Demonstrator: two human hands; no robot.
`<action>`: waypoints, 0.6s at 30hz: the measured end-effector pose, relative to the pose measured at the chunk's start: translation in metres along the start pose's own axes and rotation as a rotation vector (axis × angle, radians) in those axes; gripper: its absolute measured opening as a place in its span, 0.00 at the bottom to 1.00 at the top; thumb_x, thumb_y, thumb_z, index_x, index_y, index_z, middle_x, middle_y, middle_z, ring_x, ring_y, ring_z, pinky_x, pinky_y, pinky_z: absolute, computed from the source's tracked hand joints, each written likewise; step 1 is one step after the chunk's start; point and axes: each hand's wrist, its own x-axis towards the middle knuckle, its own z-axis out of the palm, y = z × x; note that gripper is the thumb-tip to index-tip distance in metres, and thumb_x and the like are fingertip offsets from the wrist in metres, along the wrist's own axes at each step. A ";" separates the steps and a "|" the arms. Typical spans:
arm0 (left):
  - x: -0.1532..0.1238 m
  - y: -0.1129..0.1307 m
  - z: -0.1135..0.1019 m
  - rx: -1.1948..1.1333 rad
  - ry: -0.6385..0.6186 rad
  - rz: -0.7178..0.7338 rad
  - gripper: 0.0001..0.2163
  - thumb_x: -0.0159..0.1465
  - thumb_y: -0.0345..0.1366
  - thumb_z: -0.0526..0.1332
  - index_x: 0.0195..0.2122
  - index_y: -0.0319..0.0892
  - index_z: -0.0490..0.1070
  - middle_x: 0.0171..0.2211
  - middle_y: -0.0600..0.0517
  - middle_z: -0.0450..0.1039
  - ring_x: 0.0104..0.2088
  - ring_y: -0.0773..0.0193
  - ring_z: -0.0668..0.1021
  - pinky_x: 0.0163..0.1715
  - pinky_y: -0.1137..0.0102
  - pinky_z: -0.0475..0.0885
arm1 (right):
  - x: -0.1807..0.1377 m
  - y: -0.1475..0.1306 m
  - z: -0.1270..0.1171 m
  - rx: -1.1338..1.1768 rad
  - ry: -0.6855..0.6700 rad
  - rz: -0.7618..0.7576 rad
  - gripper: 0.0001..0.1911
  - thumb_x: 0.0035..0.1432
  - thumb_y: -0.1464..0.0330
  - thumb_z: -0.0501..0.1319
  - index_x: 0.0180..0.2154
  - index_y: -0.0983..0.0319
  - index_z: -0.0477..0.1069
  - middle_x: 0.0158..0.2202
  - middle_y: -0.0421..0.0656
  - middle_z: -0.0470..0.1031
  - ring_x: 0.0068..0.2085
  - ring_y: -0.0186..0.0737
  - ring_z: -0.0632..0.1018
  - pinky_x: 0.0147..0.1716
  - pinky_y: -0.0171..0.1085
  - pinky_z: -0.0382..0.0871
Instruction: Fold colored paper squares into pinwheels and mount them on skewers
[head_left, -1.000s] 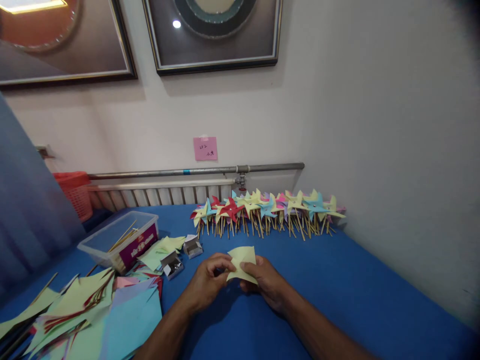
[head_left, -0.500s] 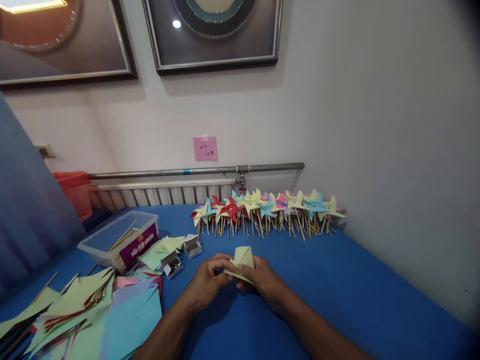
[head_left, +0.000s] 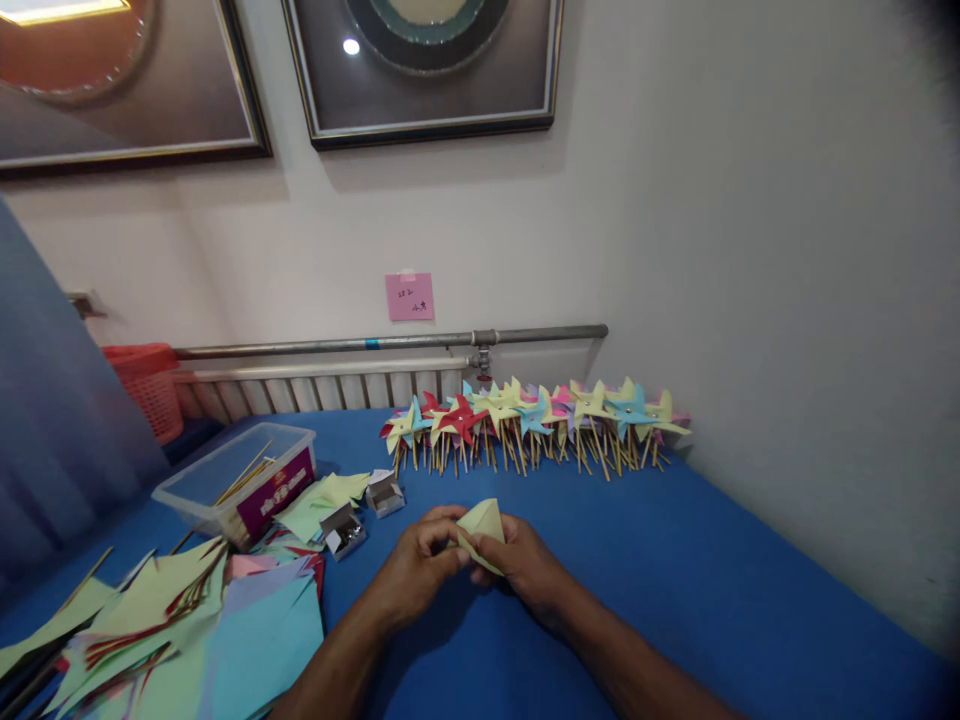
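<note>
Between my two hands is a piece of pale yellow paper, partly folded, with its tip pointing up. My left hand pinches its left edge with thumb and fingers. On the other side my right hand grips it, the thumb pressed on the front and the other fingers behind. Left of my hands stand two small boxes: one open box with small shiny metal pieces in it, and another open box just behind.
Finished paper pinwheels on sticks lie in a row along the wall. A clear plastic tub holds thin sticks. Stacks of coloured paper cover the left of the blue table. A red basket stands behind.
The yellow paper has tilted and its visible shape has narrowed to a point at the top. Both hands have stayed nearly in place, still holding it.
</note>
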 end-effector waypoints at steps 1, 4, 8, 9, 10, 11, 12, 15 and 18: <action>0.001 -0.001 0.000 0.014 0.026 0.011 0.07 0.56 0.41 0.69 0.30 0.43 0.82 0.54 0.42 0.75 0.56 0.48 0.76 0.58 0.60 0.68 | 0.000 0.000 0.000 -0.001 0.008 0.007 0.22 0.52 0.55 0.68 0.42 0.65 0.75 0.28 0.40 0.77 0.23 0.32 0.74 0.26 0.32 0.67; 0.003 -0.004 0.003 0.031 0.110 0.016 0.07 0.54 0.40 0.68 0.25 0.43 0.80 0.51 0.43 0.77 0.55 0.49 0.76 0.55 0.63 0.69 | 0.000 0.000 0.002 -0.008 0.010 0.015 0.21 0.52 0.56 0.68 0.42 0.64 0.76 0.30 0.40 0.78 0.24 0.32 0.74 0.27 0.32 0.67; 0.007 -0.009 0.009 0.034 0.238 -0.021 0.05 0.50 0.38 0.68 0.23 0.41 0.77 0.50 0.42 0.77 0.49 0.51 0.78 0.45 0.66 0.71 | 0.002 0.003 0.002 -0.051 0.005 -0.017 0.19 0.52 0.58 0.67 0.41 0.65 0.76 0.28 0.39 0.76 0.24 0.33 0.74 0.27 0.32 0.66; 0.007 -0.010 0.011 0.035 0.266 -0.031 0.05 0.49 0.37 0.68 0.23 0.41 0.77 0.50 0.42 0.77 0.48 0.51 0.79 0.43 0.66 0.71 | 0.002 0.004 0.001 -0.059 0.005 -0.029 0.18 0.53 0.58 0.66 0.41 0.65 0.76 0.28 0.39 0.76 0.25 0.33 0.74 0.27 0.32 0.66; 0.007 -0.010 0.012 0.036 0.289 -0.035 0.06 0.50 0.38 0.68 0.23 0.41 0.77 0.50 0.42 0.77 0.47 0.51 0.79 0.42 0.66 0.71 | 0.003 0.005 0.001 -0.067 0.008 -0.041 0.18 0.53 0.59 0.65 0.41 0.65 0.76 0.28 0.39 0.76 0.25 0.33 0.73 0.27 0.32 0.65; 0.007 -0.010 0.013 0.036 0.310 -0.036 0.06 0.50 0.38 0.68 0.23 0.41 0.78 0.50 0.42 0.77 0.48 0.51 0.79 0.43 0.66 0.71 | 0.003 0.005 0.000 -0.077 0.011 -0.054 0.17 0.54 0.59 0.64 0.41 0.65 0.76 0.28 0.39 0.76 0.25 0.33 0.73 0.27 0.32 0.65; 0.007 -0.009 0.014 0.036 0.327 -0.033 0.06 0.50 0.38 0.68 0.23 0.41 0.78 0.50 0.41 0.77 0.49 0.50 0.78 0.44 0.65 0.71 | 0.004 0.006 -0.001 -0.089 0.011 -0.067 0.16 0.55 0.60 0.64 0.40 0.65 0.76 0.28 0.39 0.76 0.25 0.33 0.73 0.28 0.32 0.65; 0.006 -0.007 0.015 0.036 0.349 -0.026 0.07 0.52 0.40 0.67 0.23 0.41 0.78 0.49 0.41 0.78 0.51 0.48 0.78 0.51 0.61 0.70 | 0.003 0.005 -0.001 -0.118 -0.001 -0.102 0.12 0.55 0.63 0.63 0.38 0.64 0.76 0.28 0.39 0.75 0.27 0.34 0.73 0.29 0.33 0.64; 0.006 -0.007 0.015 0.039 0.334 -0.050 0.07 0.52 0.38 0.67 0.20 0.41 0.76 0.50 0.41 0.77 0.51 0.47 0.78 0.53 0.59 0.70 | 0.001 0.002 -0.001 -0.137 -0.035 -0.113 0.09 0.56 0.64 0.62 0.35 0.63 0.75 0.28 0.38 0.74 0.29 0.35 0.71 0.30 0.33 0.63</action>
